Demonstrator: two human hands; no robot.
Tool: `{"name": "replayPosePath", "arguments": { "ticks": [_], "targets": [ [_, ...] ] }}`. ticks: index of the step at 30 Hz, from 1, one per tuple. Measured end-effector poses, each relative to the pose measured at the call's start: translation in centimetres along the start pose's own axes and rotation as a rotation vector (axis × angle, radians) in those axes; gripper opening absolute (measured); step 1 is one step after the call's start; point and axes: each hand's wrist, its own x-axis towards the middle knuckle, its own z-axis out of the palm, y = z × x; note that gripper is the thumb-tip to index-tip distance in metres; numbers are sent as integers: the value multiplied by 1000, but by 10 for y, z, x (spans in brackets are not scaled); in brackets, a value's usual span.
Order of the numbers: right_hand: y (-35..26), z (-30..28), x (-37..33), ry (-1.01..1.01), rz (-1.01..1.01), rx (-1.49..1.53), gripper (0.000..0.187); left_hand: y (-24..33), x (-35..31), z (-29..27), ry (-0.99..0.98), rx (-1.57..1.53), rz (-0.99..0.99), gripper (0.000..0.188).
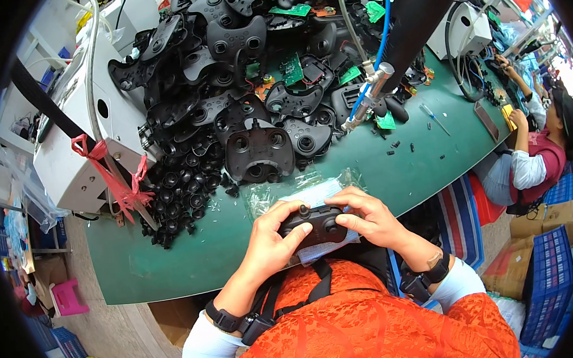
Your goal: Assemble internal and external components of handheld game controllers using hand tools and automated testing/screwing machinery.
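Note:
Between my two hands is a small black game controller, held just above the front edge of the green table. It has a stick standing up on its left part and a round stick on its right. My left hand grips its left end, thumb on the front face. Around the right end my right hand is closed, with the thumb near the round stick. Beneath them lie a pale blue cloth-like sheet and clear plastic bags. Just beyond sits a black controller shell with two round openings.
Black controller shells and green circuit boards heap up at the back. Black thumbstick caps pile at left beside a white machine. A metal nozzle with a blue hose hangs at right. Another person sits far right.

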Motion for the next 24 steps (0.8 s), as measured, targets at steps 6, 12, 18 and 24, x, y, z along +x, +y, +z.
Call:
{"name": "replayPosePath", "arguments": {
  "ticks": [6, 12, 18, 24],
  "targets": [
    [-6, 1, 3, -53, -74, 40, 34, 10, -5, -1, -26, 66, 93, 31],
    [-3, 5, 3, -98, -181, -76, 52, 10, -7, 2, 16, 83, 133, 30],
    [-2, 11, -3, -61, -150, -44, 55, -1, -6, -3, 57, 36, 98, 30],
    [7, 14, -4, -94, 95, 396, 33, -4, -6, -5, 33, 20, 83, 30]
  ]
}}
